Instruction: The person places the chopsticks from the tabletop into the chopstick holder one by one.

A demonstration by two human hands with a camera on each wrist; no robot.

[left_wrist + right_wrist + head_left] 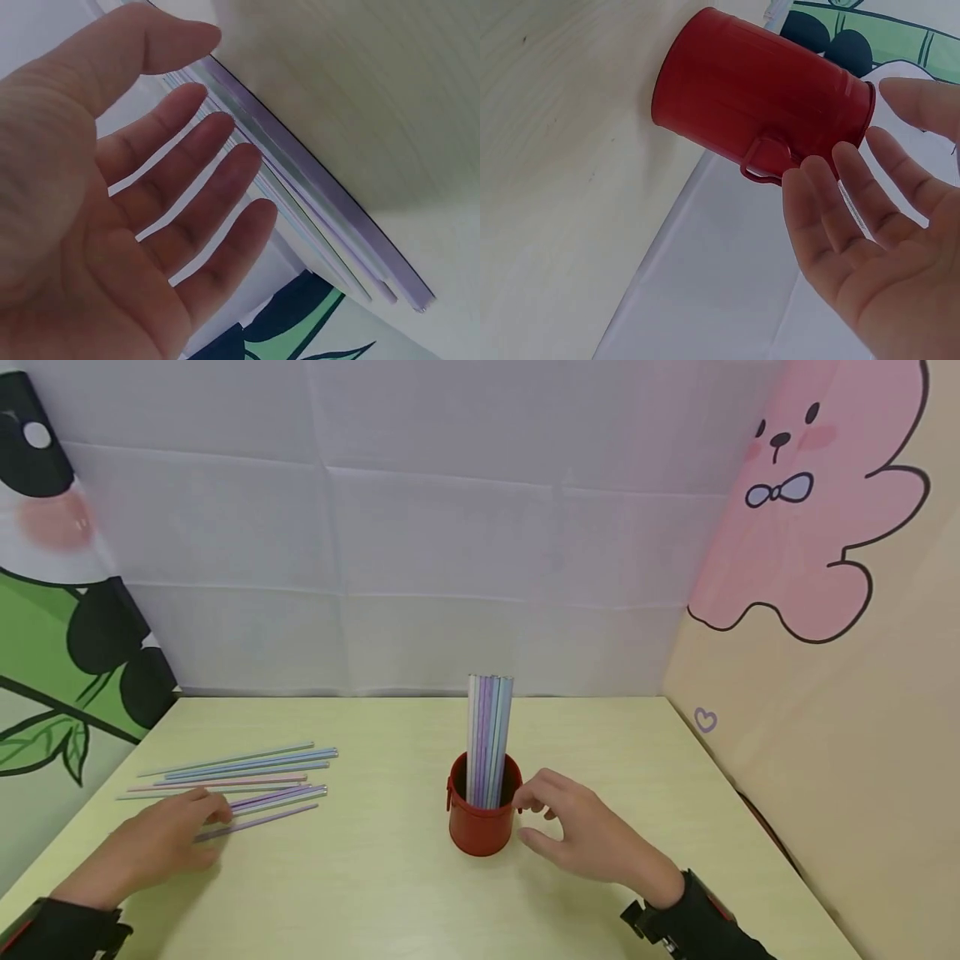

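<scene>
Several long, thin pastel sticks (251,766), perhaps straws, lie side by side on the left of the table. Over their near ends hovers my left hand (161,839); in the left wrist view its fingers (225,180) are spread, holding nothing, close to a purple stick (330,187). A red metal bucket (480,833) stands upright right of centre with a bundle of similar sticks (489,735) upright in it. Beside its right rim is my right hand (577,831), fingers loosely bent and empty. Whether its fingertips touch the bucket (742,82) I cannot tell.
The pale wood-grain table (375,877) ends at a white cloth backdrop (450,568). A cartoon-printed panel (90,652) stands on the left, and a beige one with a pink bear (810,552) on the right. A small looped handle (765,161) sticks out from the bucket's side.
</scene>
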